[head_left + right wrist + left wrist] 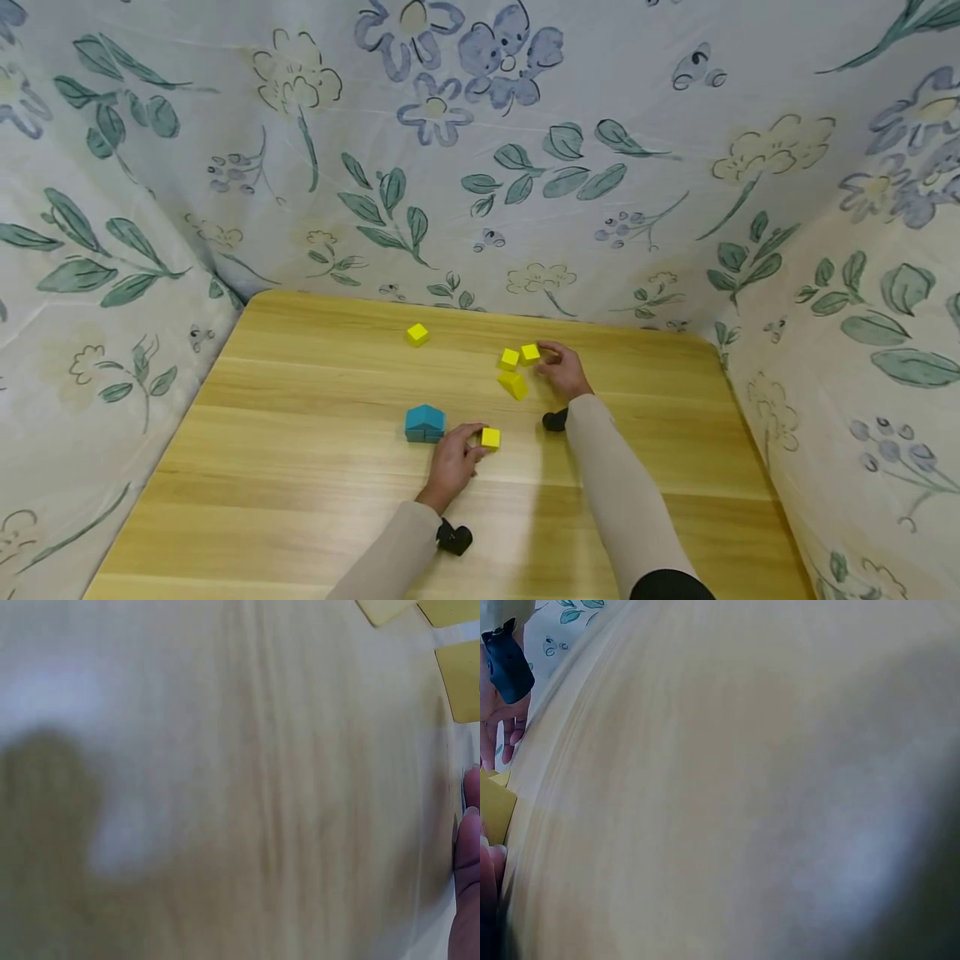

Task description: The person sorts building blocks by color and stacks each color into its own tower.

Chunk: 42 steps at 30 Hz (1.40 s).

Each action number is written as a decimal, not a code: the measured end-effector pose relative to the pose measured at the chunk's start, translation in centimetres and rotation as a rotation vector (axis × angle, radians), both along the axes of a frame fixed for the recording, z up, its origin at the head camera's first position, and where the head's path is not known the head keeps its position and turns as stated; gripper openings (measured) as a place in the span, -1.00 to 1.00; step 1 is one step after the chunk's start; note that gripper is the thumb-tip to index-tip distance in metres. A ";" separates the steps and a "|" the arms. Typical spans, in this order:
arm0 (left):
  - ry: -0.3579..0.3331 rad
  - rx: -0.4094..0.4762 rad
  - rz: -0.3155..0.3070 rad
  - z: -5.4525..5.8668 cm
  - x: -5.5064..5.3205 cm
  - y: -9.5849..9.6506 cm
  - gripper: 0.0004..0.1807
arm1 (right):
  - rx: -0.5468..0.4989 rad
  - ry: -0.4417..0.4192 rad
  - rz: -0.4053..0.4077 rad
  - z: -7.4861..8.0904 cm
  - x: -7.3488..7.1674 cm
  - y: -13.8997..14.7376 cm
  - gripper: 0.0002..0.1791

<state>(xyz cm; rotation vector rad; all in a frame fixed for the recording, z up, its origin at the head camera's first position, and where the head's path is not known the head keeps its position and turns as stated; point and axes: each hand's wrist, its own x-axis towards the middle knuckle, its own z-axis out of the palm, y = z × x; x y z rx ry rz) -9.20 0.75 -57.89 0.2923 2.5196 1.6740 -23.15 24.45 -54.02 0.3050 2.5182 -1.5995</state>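
Note:
My left hand [452, 462] pinches a yellow cube [491, 439] between thumb and fingers, low over the table. In the left wrist view that yellow cube [496, 811] shows at the left edge, by the thumb. Just left of this hand sits a blue block shape [425, 424] with a peaked top. My right hand [564, 372] reaches beside another yellow cube [529, 354], its fingers loosely bent and holding nothing. The right wrist view shows a yellow block [461, 681] a little apart from the thumb. Close by are a second cube [509, 359] and a yellow wedge-like block [513, 385].
One more yellow cube [417, 335] lies toward the back of the wooden table [300, 467]. Flower-patterned cloth [465, 217] hangs behind the table and along both sides. Each wrist wears a small black device [454, 537].

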 end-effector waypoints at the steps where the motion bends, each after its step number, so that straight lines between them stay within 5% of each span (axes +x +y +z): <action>1: -0.005 0.001 0.000 0.0 0.0 0.0 -0.61 | -0.003 -0.008 -0.001 0.1 -0.1 -0.1 -0.45; 29: 0.008 -0.032 0.002 0.2 0.0 0.0 -0.60 | 0.016 0.015 -0.059 -0.9 -1.0 -0.8 -0.54; 42: 0.006 -0.026 -0.003 0.2 0.0 0.0 -0.61 | -0.062 0.069 -0.112 -1.6 0.0 -0.1 -0.53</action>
